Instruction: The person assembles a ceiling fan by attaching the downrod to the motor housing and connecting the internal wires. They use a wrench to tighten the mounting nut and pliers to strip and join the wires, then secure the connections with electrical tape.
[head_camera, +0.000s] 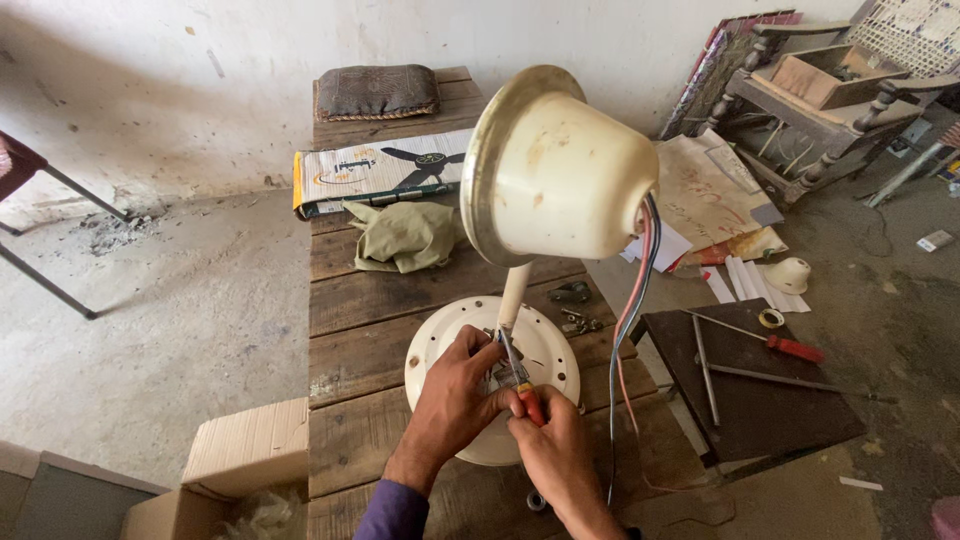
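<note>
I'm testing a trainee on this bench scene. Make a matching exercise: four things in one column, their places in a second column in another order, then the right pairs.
Things:
1. olive cloth
2. red-handled screwdriver
3. dark cushion
4. cardboard box

Places:
A. on the floor, left of the wooden table
B. at the far end of the table, by the wall
C. on the dark board right of the table
D. on the table, just in front of the printed fan carton

Pairs: 1-D, 2-C, 3-B, 4-A
</note>
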